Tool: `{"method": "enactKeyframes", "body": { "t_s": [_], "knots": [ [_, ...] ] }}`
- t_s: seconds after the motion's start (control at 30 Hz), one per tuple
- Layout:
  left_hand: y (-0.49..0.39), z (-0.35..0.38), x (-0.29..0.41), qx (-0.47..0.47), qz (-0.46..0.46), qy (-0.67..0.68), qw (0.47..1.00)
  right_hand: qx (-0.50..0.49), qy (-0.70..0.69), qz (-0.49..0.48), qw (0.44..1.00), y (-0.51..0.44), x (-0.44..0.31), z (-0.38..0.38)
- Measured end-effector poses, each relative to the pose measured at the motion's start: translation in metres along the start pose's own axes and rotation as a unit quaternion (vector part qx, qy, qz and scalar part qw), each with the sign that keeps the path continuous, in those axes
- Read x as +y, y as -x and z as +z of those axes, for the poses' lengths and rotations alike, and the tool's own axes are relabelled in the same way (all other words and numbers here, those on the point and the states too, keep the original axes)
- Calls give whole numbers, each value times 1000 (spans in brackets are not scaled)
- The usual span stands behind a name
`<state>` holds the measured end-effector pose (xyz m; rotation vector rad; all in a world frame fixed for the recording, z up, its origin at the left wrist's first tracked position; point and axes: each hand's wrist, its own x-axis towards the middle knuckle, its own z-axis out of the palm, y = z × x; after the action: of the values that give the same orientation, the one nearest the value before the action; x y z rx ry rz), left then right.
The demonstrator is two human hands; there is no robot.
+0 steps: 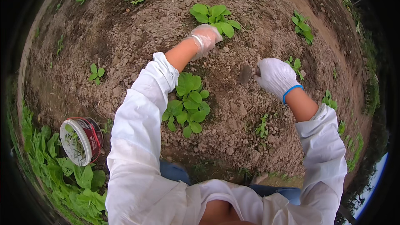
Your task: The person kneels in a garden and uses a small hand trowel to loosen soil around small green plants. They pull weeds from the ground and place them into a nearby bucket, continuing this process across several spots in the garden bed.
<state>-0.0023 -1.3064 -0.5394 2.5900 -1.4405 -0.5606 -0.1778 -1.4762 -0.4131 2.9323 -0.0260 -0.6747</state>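
Note:
My left hand [207,37], in a clear plastic glove, reaches to the near left side of a leafy green plant [215,15]. Its fingertips are hidden at the leaves, so whether they grip anything does not show. My right hand [277,75] wears a white knitted glove with a blue cuff. It is closed around the handle of a small hand tool with a flat metal blade [246,74], which points left, close to the soil. Below my left wrist grows a larger clump of broad-leaved plants [189,104].
A bucket [90,136] with a white rim and red handle lies tilted at the left, pulled greens inside. Dense leafy plants [79,175] grow beside it. Small seedlings [96,73] dot the crumbly soil [150,28]; several plants [302,27] stand at the right.

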Motion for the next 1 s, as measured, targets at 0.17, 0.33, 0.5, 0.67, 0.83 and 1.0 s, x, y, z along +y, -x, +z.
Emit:
{"method": "enactKeyframes", "body": {
  "t_s": [0.17,0.33,0.5,0.67,0.83,1.0],
  "knots": [
    [-26,-6,4,-18,-119,-97,988,9,-8,0,1000,1,3,-2],
    [-16,-4,-21,90,-164,-116,976,31,-16,-27,999,5,8,5],
    [-8,-4,-25,93,-178,-82,976,36,-30,-30,998,9,15,9],
    [-10,-2,-24,-62,-52,-137,987,68,-42,-54,995,9,10,6],
    [-28,-22,23,-85,-172,-38,981,76,-39,-49,995,9,20,17],
    [-28,-15,-13,-53,-168,-79,981,81,-41,-52,994,8,21,17]
  ]
}}
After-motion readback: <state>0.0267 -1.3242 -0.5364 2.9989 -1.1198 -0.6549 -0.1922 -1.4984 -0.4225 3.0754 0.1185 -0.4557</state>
